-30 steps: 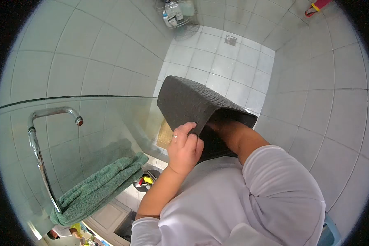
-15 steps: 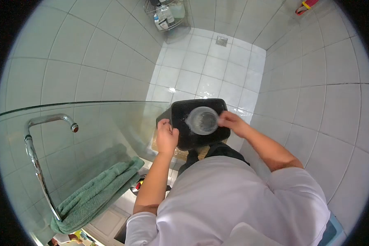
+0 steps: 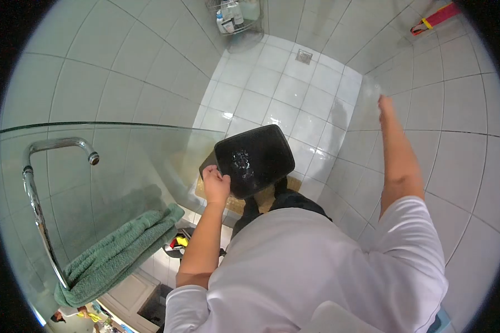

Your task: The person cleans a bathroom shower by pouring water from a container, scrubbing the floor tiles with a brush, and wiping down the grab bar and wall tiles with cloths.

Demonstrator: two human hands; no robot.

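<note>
Towel (image 3: 116,250): green, w/ glass panel (image 3: 144,166) alongside.
L hand (image 3: 216,186): fingers clamped on L rim of blk bin.
Blk bin (image 3: 272,152): mouth up, above yellowish mat (image 3: 266,198), wet shine inside; clear dipper no longer over mouth vs 0.5 s ago, so only L hand steadies bin now.
R hand (image 3: 381,105): swung out to R wall (image 3: 461,161), w/ blurred clear shape, prob. dipper (image 3: 374,87), by fingertips; can't tell how far open.
</note>
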